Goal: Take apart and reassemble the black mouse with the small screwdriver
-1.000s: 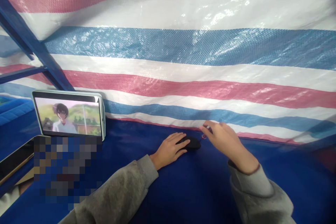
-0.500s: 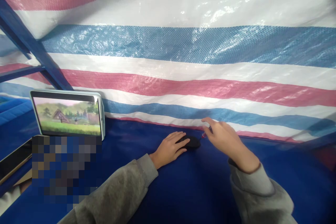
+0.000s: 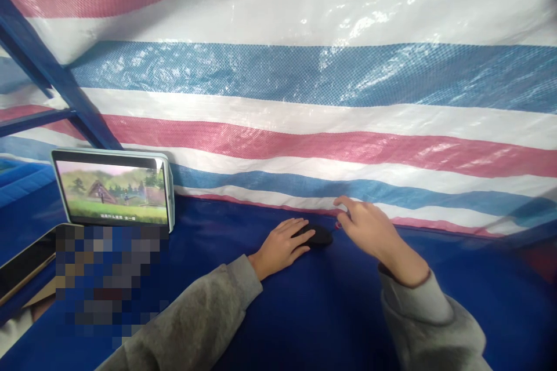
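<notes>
My left hand [image 3: 284, 249] lies flat on the blue surface, fingers stretched and a little spread. Its fingertips rest on the left edge of a dark, rounded, flat object [image 3: 322, 236], whose kind I cannot make out. To the right, my right hand [image 3: 369, 229] is raised just above the surface, with the index finger bent and the other fingers curled under, mostly hidden. A small pink-red piece [image 3: 338, 224] shows below its thumb, close to the dark object. Whatever the curled fingers hold is hidden by the hand.
A tablet [image 3: 115, 191] playing a cartoon stands at the left. A phone [image 3: 28, 261] lies before it, beside a blurred-out patch. Striped plastic sheeting [image 3: 304, 75] hangs behind the blue surface [image 3: 313, 313]. A blue frame post [image 3: 65, 75] slants at the upper left.
The pink-red piece under my right hand has shifted slightly, and that hand has barely moved. Subtitles have appeared on the tablet. My left hand stays in place.
</notes>
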